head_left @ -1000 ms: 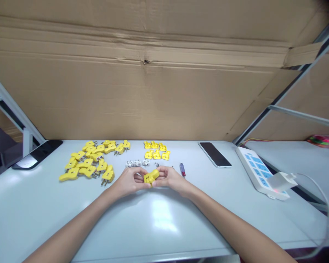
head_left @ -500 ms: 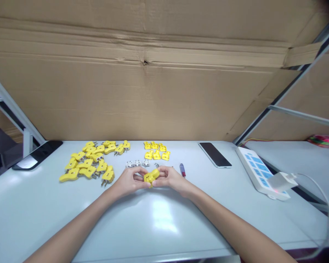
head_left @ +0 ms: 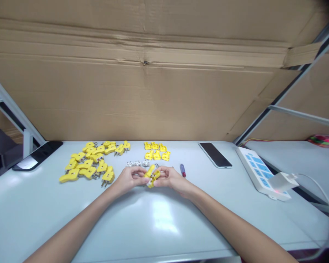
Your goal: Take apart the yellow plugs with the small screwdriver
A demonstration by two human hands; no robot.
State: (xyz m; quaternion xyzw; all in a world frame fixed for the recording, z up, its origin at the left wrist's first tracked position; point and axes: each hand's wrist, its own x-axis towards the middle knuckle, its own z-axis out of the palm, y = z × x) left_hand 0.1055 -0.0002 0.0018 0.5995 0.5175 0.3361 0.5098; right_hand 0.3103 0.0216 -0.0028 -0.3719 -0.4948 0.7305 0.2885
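Note:
Low over the near middle of the table, my left hand pinches one yellow plug shell half between thumb and fingers. Facing it, my right hand grips the other yellow shell half. The two halves spread apart at the top and meet or nearly meet lower down. A bit of white shows between them, too small to make out. Just beyond my fingers lie white plug cores with pins and several small screws.
Assembled yellow plugs are heaped at the left. Yellow shell halves lie in rows at the back. A small screwdriver, a phone and a power strip with a plugged-in charger are to the right; a dark device is far left.
The yellow plug shell, closed up before, now has its two halves tilted apart at the top, one in each hand. Both hands have stayed almost in place.

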